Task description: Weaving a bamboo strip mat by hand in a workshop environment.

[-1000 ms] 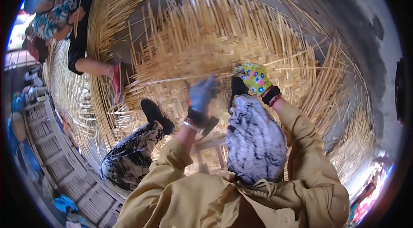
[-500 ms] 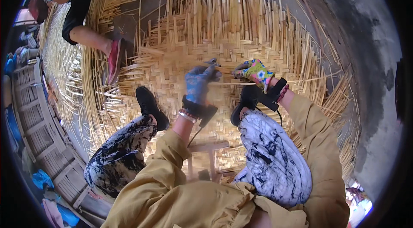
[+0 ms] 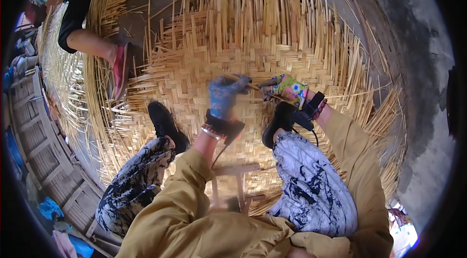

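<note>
A large herringbone-woven reed mat (image 3: 194, 78) spreads under me, its long unwoven reed ends (image 3: 262, 14) fanning out at the far side. Above its middle, my left hand (image 3: 224, 95), in a blue patterned glove and smeared by motion, has its fingertips closed on a thin reed strip (image 3: 254, 86). My right hand (image 3: 287, 89), in a yellow-green flowered glove, pinches the same strip close by. Part of the strip is hidden by the fingers. Both wrists carry black straps with cables.
My black shoes (image 3: 168, 126) rest on the mat, either side of my hands. A low wooden stool frame (image 3: 237, 169) stands between my legs. Another person's red shoe (image 3: 121, 70) is at far left, beside loose reeds (image 3: 99, 58). A wooden slatted frame (image 3: 44, 146) lies left; a grey wall (image 3: 425, 63) rises right.
My hands have lowered slightly toward me, still close together. The strip between them now slants, and the long pale strip seen crossing below them no longer shows there. The view has shifted a little.
</note>
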The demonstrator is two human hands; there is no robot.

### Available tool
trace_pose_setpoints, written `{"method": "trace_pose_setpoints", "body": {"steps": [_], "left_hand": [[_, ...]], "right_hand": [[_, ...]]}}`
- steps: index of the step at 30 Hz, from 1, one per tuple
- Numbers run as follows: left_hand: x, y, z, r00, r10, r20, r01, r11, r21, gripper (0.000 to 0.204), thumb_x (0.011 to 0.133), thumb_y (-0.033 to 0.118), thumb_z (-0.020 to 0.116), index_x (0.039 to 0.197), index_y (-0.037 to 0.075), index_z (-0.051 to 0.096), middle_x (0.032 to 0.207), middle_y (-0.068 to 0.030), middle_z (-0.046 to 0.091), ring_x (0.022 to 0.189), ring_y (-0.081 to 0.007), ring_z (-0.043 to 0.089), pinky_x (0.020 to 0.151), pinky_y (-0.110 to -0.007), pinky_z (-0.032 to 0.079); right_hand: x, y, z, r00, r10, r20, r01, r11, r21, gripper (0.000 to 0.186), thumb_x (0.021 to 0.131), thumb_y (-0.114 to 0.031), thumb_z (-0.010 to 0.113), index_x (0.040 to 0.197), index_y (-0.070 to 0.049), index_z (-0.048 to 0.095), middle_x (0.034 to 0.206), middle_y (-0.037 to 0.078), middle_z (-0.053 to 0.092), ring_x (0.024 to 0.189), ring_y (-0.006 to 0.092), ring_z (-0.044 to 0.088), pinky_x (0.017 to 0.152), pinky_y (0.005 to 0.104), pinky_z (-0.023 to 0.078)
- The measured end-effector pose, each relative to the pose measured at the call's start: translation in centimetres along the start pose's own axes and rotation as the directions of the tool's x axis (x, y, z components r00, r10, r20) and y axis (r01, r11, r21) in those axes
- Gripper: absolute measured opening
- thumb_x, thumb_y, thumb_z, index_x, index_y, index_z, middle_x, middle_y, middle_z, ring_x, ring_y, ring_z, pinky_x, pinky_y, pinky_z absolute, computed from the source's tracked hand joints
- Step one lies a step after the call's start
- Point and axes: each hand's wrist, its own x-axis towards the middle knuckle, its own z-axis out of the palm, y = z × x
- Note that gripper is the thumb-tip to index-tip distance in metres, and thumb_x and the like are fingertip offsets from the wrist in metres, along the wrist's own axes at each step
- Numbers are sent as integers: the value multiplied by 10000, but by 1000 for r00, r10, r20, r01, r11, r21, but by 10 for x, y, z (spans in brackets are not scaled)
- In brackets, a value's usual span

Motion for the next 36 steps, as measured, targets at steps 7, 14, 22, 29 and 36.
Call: {"method": "trace_pose_setpoints", "body": {"steps": [7, 14, 22, 29, 36], "left_hand": [[10, 1, 10, 997, -30, -69, 25, 997, -67, 163, 782, 71, 625, 917, -20, 603, 808, -102, 647, 670, -145, 618, 595, -244, 484], [24, 20, 9, 998, -19, 59, 21, 999, -33, 245, 774, 58, 631, 1003, -24, 596, 837, -89, 649, 663, -125, 604, 600, -230, 473], [42, 6, 12, 983, -128, -128, 121, 991, -59, 159, 762, 86, 662, 863, -28, 616, 706, -49, 618, 614, -95, 558, 554, -197, 424], [53, 3, 10, 980, -90, -178, 72, 992, -103, 144, 779, 69, 635, 868, -41, 605, 767, -69, 625, 658, -135, 592, 605, -232, 476], [62, 15, 17, 986, -11, -168, -12, 991, -131, 225, 774, 37, 627, 978, -50, 591, 872, -120, 635, 748, -185, 627, 640, -269, 517]], "right_hand": [[-9, -39, 18, 976, -195, -93, 47, 610, -791, 272, 719, -118, 711, 944, 11, 631, 831, 51, 646, 721, 99, 585, 653, 208, 467], [-4, -53, 19, 994, -106, -23, 83, 877, -473, 230, 722, -94, 687, 928, -4, 639, 807, 27, 650, 601, 49, 536, 505, 203, 427], [31, -23, 2, 863, -436, -256, 14, 527, -850, 206, 676, -158, 708, 806, -11, 646, 740, 70, 638, 658, 135, 587, 584, 251, 470], [47, -19, -24, 848, -525, 74, 477, 694, -540, 181, 715, -122, 697, 824, 4, 627, 816, 78, 639, 708, 139, 603, 649, 257, 499], [53, -7, -34, 965, -251, -77, 180, 848, -498, 361, 772, -207, 538, 1099, -55, 541, 851, 88, 614, 776, 265, 573, 731, 306, 444]]}}
